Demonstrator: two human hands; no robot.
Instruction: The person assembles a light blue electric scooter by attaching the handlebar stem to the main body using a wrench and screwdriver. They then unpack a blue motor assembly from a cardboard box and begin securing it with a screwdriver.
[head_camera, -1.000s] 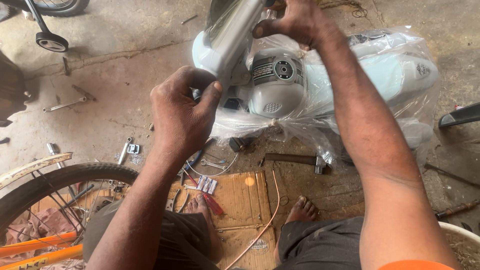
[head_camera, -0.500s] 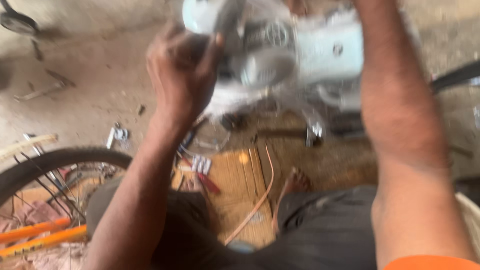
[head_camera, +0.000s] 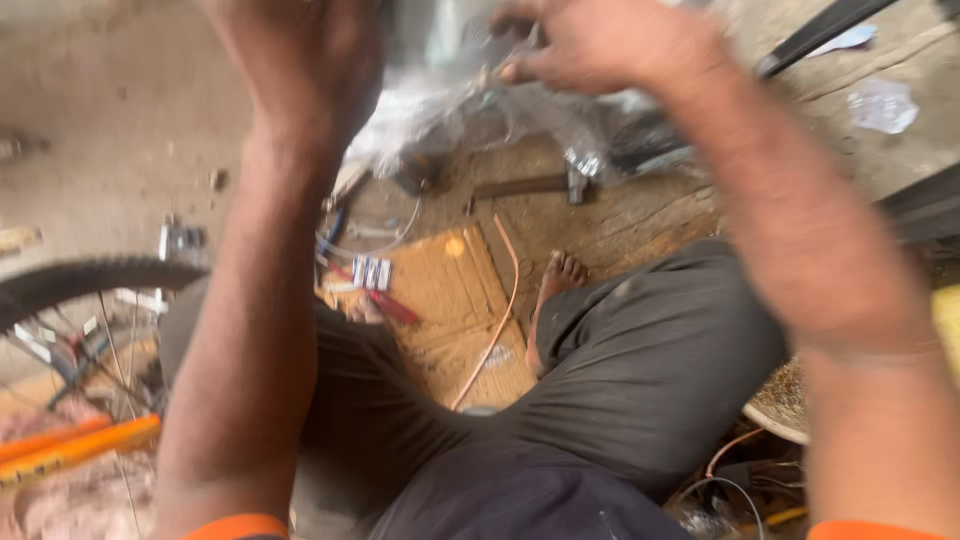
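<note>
Rough, dusty concrete floor (head_camera: 90, 150) stretches around the seated person, strewn with small metal scraps, and a flat sheet of brown corrugated cardboard (head_camera: 455, 300) lies between the legs with a thin orange cable (head_camera: 500, 320) curving over it. Beyond the cardboard, a hammer (head_camera: 535, 185) with a wooden handle and dull steel head rests on the ground, near a bare foot (head_camera: 555, 285) poking from dark, creased trousers. At the left edge, a black knobbly bicycle tyre (head_camera: 80, 280) arcs over thin spokes, with an orange painted tube (head_camera: 80, 445) below it. Both arms are raised toward the top of the frame, where a pale part wrapped in crinkled clear plastic (head_camera: 450, 110) sits, blurred by motion. The left hand (head_camera: 300, 70) is up against the left side of that wrapped part, its fingers turned away from the camera, so I cannot tell whether they are closed on anything. The right hand (head_camera: 600, 45) lies on top of the wrapping, fingers curled down and together against the plastic, though blur hides whether they truly grip it.
</note>
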